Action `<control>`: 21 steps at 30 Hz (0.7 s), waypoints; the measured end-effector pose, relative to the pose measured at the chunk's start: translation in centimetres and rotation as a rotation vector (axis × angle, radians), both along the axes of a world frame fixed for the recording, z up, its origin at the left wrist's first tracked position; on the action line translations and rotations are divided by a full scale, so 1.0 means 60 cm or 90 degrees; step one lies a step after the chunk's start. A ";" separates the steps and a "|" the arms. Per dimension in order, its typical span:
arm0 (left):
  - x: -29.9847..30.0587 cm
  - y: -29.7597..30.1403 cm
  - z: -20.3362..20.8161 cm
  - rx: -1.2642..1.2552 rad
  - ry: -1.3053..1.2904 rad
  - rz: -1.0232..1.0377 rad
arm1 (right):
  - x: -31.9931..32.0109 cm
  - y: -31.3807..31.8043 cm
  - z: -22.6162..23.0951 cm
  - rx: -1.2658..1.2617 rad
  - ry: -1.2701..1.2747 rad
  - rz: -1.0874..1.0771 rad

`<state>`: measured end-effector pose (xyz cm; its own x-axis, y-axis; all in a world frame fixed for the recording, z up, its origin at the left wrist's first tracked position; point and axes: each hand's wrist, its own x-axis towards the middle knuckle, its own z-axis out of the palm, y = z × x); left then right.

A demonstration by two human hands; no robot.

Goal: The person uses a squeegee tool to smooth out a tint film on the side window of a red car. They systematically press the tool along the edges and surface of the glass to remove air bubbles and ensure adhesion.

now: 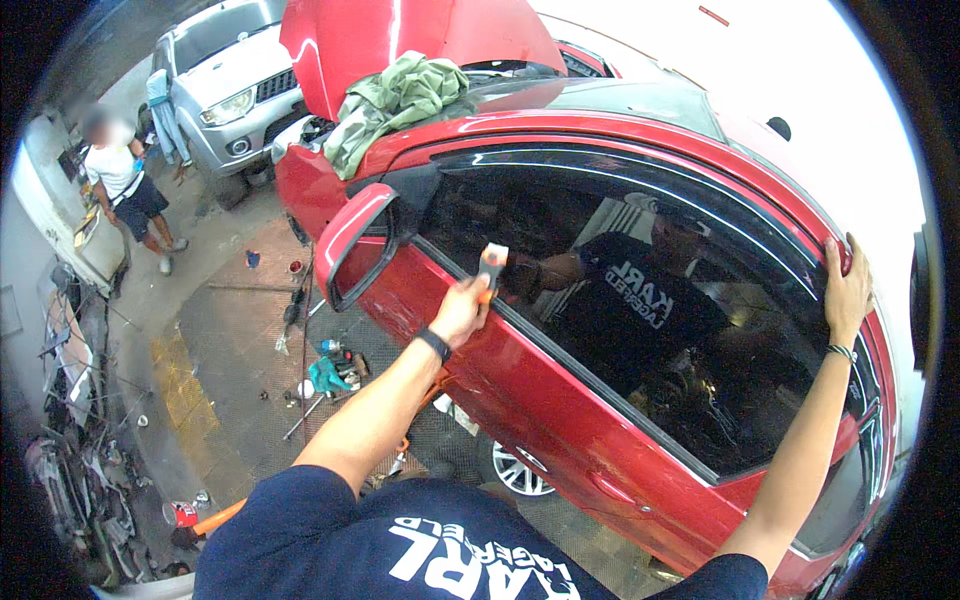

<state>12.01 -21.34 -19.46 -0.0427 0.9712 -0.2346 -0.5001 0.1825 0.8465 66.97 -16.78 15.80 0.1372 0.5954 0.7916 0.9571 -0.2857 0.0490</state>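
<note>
My left hand [463,312] is closed around a small scraper [492,263] with a black and orange handle and a pale, flat end pointing up. It is beside the lower front edge of the dark window glass [600,300] of a red car door [560,395]. My right hand [848,288] lies on the red frame at the window's upper rear corner, its fingers apart and no tool visible in it. Just left of the scraper stands the red side mirror [350,245]. The glass reflects my shirt and arm.
Green cloth [395,100] drapes the car's front below the raised red hood [420,40]. Teal gloves [327,375] and tools lie on the floor. A silver vehicle [235,85] and a person in a white shirt [120,165] are at the far left. Car parts [85,500] are heaped at left.
</note>
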 end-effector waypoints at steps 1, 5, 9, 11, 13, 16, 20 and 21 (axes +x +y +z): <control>-0.017 0.030 0.009 0.041 0.009 0.072 | -0.015 0.013 0.004 0.002 -0.002 0.016; -0.054 0.107 0.154 0.096 -0.022 0.011 | 0.012 0.001 0.001 0.012 -0.006 0.008; -0.051 0.085 0.121 0.050 -0.017 -0.007 | 0.007 -0.010 0.004 0.014 -0.018 -0.019; 0.005 0.045 0.052 -0.007 -0.101 0.136 | 0.010 0.002 -0.003 0.027 -0.033 -0.010; 0.033 -0.015 0.008 -0.082 -0.089 0.048 | 0.014 -0.002 -0.006 0.025 -0.031 -0.015; -0.002 0.022 0.015 -0.013 -0.083 0.093 | -0.006 0.001 0.002 0.012 -0.014 -0.004; -0.087 0.109 0.147 0.043 -0.058 0.035 | 0.001 -0.001 0.001 0.013 -0.007 0.017; -0.092 0.124 0.162 0.064 -0.051 0.033 | 0.002 -0.002 0.003 0.015 -0.012 0.010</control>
<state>6.51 -13.90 -9.75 -0.0788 0.9869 -0.1408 -0.5735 0.0707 0.8162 67.11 -16.93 16.00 0.1126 0.5787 0.8077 0.9605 -0.2716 0.0607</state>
